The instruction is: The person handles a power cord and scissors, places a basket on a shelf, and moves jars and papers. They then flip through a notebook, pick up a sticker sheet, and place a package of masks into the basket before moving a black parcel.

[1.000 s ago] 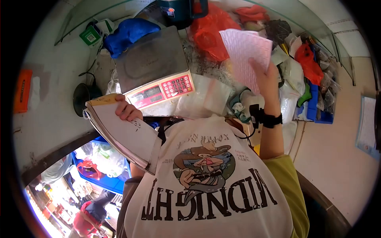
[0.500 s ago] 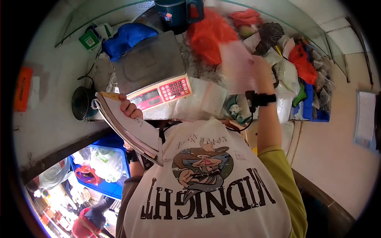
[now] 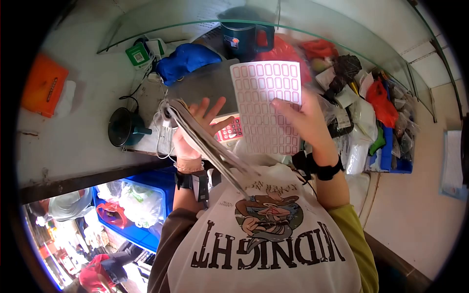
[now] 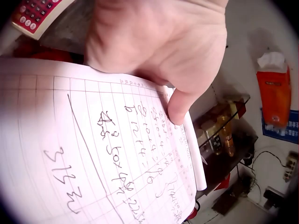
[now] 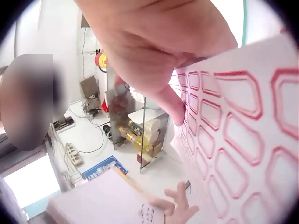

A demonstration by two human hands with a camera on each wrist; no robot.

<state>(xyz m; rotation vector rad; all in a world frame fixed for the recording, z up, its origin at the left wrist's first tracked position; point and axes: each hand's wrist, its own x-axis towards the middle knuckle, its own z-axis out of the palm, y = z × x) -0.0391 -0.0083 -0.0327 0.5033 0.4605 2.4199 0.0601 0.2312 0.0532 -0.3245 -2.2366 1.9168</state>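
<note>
My left hand (image 3: 184, 141) holds a spiral-bound notebook (image 3: 207, 141), which stands nearly edge-on in the head view, with several fingers spread out beyond it. In the left wrist view the thumb lies over the lined page (image 4: 88, 135), which bears handwritten figures. My right hand (image 3: 309, 119) grips a sheet of red-bordered blank labels (image 3: 261, 107), its thumb on the printed face and the other fingers hidden behind. The label sheet is upright in front of my chest, just right of the notebook, and covers part of the scale (image 3: 229, 132).
A dark green mug (image 3: 239, 39) and a blue bag (image 3: 188, 61) stand behind the scale. Plastic bags and small packets fill a blue tray (image 3: 403, 168) at the right. A glass edge (image 3: 195, 25) runs across the back. A dark funnel-shaped item (image 3: 122, 127) is at the left.
My right hand has brought the label sheet left and nearer, turning its printed face into view. The notebook has swung from showing its page to edge-on, and the left fingers have spread.
</note>
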